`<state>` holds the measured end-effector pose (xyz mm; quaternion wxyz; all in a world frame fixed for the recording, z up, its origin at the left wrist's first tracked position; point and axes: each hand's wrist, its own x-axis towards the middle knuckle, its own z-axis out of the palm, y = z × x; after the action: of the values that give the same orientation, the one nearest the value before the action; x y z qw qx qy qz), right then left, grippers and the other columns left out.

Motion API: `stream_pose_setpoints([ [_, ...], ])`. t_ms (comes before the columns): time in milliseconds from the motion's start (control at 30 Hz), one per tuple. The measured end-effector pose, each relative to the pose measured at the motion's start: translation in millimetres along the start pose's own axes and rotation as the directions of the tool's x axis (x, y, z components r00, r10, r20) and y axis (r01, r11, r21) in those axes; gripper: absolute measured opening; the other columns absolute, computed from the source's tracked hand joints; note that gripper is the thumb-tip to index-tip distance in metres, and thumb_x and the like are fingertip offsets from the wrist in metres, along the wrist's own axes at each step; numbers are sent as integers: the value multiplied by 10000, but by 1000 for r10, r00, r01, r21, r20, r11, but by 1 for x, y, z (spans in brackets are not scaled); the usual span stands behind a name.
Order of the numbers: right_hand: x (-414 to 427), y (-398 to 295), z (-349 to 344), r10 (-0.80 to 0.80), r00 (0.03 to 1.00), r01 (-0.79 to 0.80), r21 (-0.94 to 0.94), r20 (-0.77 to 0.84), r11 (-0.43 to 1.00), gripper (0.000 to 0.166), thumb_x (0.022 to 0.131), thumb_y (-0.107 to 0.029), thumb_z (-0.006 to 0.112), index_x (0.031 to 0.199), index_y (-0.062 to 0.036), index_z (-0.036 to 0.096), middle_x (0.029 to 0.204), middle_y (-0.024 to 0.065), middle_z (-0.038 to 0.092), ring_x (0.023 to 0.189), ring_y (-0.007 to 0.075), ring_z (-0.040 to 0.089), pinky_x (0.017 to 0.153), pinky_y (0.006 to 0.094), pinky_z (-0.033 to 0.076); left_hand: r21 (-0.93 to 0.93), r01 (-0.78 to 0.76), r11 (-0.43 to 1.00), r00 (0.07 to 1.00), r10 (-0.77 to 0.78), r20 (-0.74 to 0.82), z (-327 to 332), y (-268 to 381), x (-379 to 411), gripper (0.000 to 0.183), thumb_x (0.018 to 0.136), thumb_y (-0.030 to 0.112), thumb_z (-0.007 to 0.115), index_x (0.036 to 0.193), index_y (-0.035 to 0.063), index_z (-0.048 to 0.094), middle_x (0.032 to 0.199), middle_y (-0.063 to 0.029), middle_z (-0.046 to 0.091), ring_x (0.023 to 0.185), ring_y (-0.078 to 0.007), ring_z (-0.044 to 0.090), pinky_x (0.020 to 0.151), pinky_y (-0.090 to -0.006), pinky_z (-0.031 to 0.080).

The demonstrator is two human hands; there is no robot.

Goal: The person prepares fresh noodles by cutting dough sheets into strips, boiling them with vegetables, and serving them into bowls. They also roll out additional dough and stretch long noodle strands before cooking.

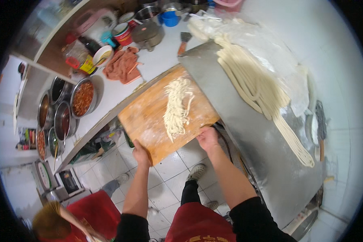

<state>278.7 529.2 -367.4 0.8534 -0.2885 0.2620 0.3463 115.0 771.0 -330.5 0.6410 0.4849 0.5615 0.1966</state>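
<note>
A floured wooden board (142, 118) spans the space before me, its near part over the tiled floor. My left hand (141, 153) grips its left near corner. At the right near edge, my right hand (207, 138) holds the board, with the fingers partly hidden underneath. A loose pile of cut noodles (177, 109) lies lengthwise on the board, right of its middle. To the right, thick dough strands (251, 78) rest side by side on the steel worktop (260, 145), and a thinner bundle of strands (293, 140) trails from them toward me.
Clear plastic sheeting (272, 57) lies beside the dough strands. A scraper (184, 42) sits at the steel worktop's far corner. On the left counter are an orange cloth (122, 66), a white bowl (103, 56) and several metal pots (83, 97). A person in red (92, 213) is at lower left.
</note>
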Motion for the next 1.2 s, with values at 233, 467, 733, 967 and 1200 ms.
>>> stream_pose_setpoints([
  [233,-75,139,-88,129,986,-130,-7,-110,991,56,648,-44,559,606,-67,529,586,77,513,581,221,537,534,338,451,-223,69,972,995,-50,92,-154,-13,-99,545,978,442,432,1185,-49,545,1143,-125,586,957,-258,572,795,-372,500],
  [467,-318,76,-27,154,978,-116,249,-140,962,218,656,79,572,842,-33,584,840,96,600,783,242,587,699,344,485,212,-177,961,976,144,164,-152,71,-189,522,990,428,377,1218,-19,520,1163,-157,574,989,-311,570,849,-405,487],
  [733,-492,15,-174,-376,874,480,432,-307,763,524,658,63,509,1177,5,538,1191,155,593,1101,307,556,977,414,447,355,-695,625,500,64,864,35,4,-301,430,970,311,390,792,-38,567,725,-124,582,701,-231,514,620,-380,413],
  [967,-622,-55,-291,-464,630,735,285,-623,615,343,708,16,541,1042,-52,578,1003,90,613,901,268,600,778,412,524,431,-468,772,338,-294,894,136,-88,-482,496,973,398,446,890,-70,590,827,-78,591,757,-159,509,677,-331,450],
  [1200,-644,-242,-420,-622,558,787,112,-550,607,58,738,-68,538,779,-88,573,736,42,581,690,211,588,684,360,517,524,-407,748,376,-385,843,244,-145,-590,533,963,408,463,990,-105,603,891,-139,628,784,-204,571,701,-350,476],
])
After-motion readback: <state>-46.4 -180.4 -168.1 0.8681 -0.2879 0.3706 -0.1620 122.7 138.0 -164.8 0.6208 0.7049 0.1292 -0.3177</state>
